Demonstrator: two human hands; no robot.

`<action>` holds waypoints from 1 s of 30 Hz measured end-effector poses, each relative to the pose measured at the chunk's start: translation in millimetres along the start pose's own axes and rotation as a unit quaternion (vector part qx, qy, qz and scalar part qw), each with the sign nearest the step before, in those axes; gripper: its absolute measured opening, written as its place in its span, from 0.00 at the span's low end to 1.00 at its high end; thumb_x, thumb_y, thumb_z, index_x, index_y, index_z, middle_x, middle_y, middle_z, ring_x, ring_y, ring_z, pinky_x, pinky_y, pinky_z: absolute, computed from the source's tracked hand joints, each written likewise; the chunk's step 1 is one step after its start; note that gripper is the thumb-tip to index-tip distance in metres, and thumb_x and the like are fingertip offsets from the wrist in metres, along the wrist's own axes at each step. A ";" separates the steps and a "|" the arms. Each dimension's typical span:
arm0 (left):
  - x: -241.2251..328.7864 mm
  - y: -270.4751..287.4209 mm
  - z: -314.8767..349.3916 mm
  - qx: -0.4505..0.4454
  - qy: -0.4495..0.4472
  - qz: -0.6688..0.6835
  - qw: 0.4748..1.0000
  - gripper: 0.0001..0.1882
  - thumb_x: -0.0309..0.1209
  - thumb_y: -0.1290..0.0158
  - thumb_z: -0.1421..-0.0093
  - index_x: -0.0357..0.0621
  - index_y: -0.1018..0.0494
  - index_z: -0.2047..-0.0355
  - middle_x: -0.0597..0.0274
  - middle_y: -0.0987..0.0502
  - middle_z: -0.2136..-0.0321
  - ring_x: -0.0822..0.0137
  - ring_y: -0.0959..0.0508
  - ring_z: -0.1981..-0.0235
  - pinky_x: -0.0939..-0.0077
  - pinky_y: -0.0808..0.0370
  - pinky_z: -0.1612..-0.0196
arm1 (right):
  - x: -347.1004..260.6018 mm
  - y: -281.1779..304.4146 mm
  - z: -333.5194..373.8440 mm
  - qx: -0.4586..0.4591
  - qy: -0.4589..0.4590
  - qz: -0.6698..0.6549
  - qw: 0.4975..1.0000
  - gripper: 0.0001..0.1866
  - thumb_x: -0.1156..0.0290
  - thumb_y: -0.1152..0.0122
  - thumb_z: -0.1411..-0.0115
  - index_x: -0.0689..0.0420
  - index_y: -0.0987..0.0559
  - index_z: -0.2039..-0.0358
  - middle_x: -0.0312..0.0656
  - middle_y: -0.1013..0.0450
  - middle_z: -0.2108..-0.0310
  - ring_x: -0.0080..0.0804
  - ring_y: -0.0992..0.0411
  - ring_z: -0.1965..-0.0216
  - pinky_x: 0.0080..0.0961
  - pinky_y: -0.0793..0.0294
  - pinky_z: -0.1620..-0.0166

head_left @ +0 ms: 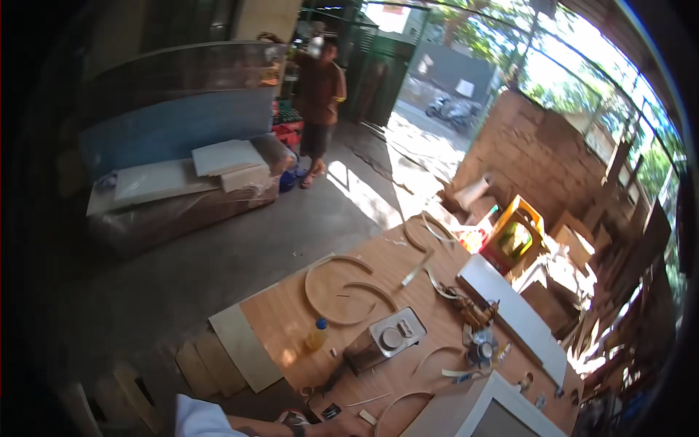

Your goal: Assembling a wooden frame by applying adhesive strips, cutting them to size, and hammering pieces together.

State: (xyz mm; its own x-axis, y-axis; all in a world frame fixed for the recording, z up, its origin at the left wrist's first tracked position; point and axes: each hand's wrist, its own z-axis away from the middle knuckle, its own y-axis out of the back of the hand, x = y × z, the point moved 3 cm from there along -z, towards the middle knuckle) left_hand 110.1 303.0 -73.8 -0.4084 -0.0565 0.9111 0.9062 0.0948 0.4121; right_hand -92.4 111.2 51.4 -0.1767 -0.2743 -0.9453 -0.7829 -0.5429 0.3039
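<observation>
My left hand [346,427] is low at the bottom edge of the view, reached by a forearm with a white sleeve and a dark wristband. The lower edge cuts it off, so its fingers cannot be made out. A short pale strip [368,417] lies beside it on the wood-topped table [291,291]. Close by are a small dark object [331,411] and a white-edged frame or panel [480,404]. Farther up the table stand a rectangular metal can [393,336] with a round cap and a blue-capped bottle [317,335] of yellowish liquid. My right hand is out of view.
Curled edging strips [313,284], a power tool [477,313] and a long white board [510,313] lie on the table. Beyond are a yellow crate [520,226] and scrap wood. A person [320,95] stands by a wrapped sofa-like piece [196,211] at the back.
</observation>
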 end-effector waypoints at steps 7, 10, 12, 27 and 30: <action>-27.5 -78.9 134.2 0.118 0.078 0.022 0.990 0.17 0.43 0.49 0.38 0.40 0.24 0.72 0.57 0.22 0.75 0.58 0.25 0.73 0.67 0.28 0.67 | -42.2 -72.1 70.5 -0.310 0.227 0.138 0.913 0.24 0.77 0.44 0.39 0.59 0.33 0.42 0.42 0.30 0.49 0.31 0.27 0.55 0.20 0.28 0.57; -35.2 -147.9 172.9 0.181 0.036 0.215 0.959 0.16 0.43 0.49 0.38 0.41 0.24 0.68 0.57 0.22 0.71 0.57 0.24 0.70 0.65 0.28 0.64 | -33.7 -105.8 110.1 -0.362 0.285 0.115 0.880 0.23 0.77 0.44 0.39 0.59 0.32 0.42 0.41 0.30 0.50 0.30 0.27 0.56 0.21 0.28 0.57; -26.8 -178.3 204.4 0.242 -0.036 0.382 0.891 0.16 0.42 0.49 0.38 0.41 0.24 0.65 0.56 0.22 0.68 0.57 0.24 0.68 0.63 0.28 0.62 | -29.8 -122.3 137.5 -0.403 0.294 0.104 0.861 0.24 0.76 0.43 0.39 0.58 0.32 0.42 0.42 0.29 0.52 0.30 0.27 0.57 0.21 0.28 0.58; 46.3 -240.2 453.8 0.260 0.147 0.045 0.953 0.14 0.39 0.55 0.33 0.44 0.26 0.57 0.59 0.23 0.60 0.59 0.24 0.61 0.67 0.28 0.53 | -63.4 -241.6 329.3 -0.560 0.246 0.154 0.776 0.27 0.73 0.41 0.42 0.57 0.33 0.41 0.45 0.27 0.53 0.37 0.27 0.61 0.26 0.27 0.59; 76.2 -233.5 534.6 0.383 0.327 0.178 0.845 0.18 0.43 0.57 0.34 0.45 0.24 0.59 0.63 0.20 0.66 0.65 0.24 0.71 0.71 0.28 0.62 | -87.1 -254.7 372.3 -0.570 0.276 0.158 0.758 0.27 0.65 0.41 0.41 0.59 0.34 0.43 0.47 0.29 0.51 0.45 0.27 0.59 0.32 0.26 0.60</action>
State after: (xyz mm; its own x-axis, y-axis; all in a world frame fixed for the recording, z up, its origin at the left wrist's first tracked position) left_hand -191.3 808.0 -93.9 0.2501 -0.4037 0.8800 0.5203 0.8226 0.2295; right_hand -99.6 568.8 12.1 0.2739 -0.6526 -0.7065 0.3255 -0.6283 0.7066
